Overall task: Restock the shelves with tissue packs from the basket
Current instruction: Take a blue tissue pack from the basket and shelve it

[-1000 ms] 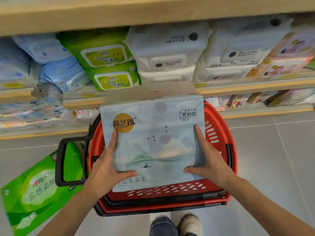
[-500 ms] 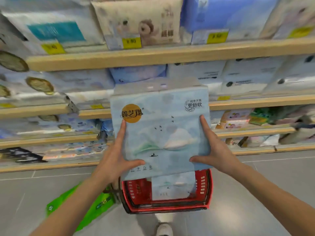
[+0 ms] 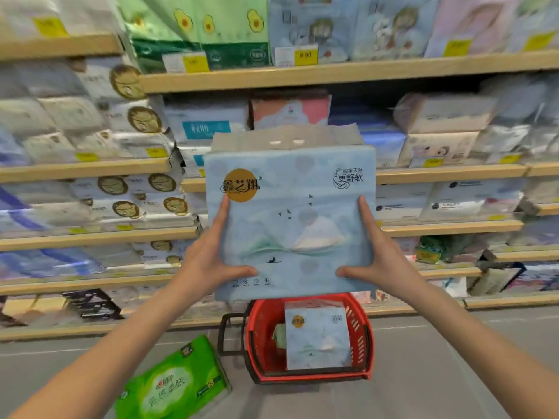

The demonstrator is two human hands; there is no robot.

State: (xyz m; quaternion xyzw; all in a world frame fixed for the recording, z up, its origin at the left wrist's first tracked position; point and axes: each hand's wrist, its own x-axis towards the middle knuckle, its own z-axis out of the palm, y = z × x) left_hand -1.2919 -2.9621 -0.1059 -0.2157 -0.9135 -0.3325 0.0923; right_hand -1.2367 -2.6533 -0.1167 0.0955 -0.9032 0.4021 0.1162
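I hold a large pale-blue tissue pack with a gold round logo upright in front of the shelves. My left hand grips its left edge and my right hand grips its right edge. Below it, a red basket stands on the floor with a second pale-blue tissue pack upright inside and something green behind that pack. The wooden shelves ahead are stacked with tissue packs.
A green tissue pack lies on the grey floor left of the basket. Shelf boards run across the whole view at several heights, filled with packs and yellow price tags. The basket's black handle sticks out to its left.
I have lifted the blue pack out of the basket and up to mid-shelf height. The view has risen, and the second blue pack left in the basket now shows.
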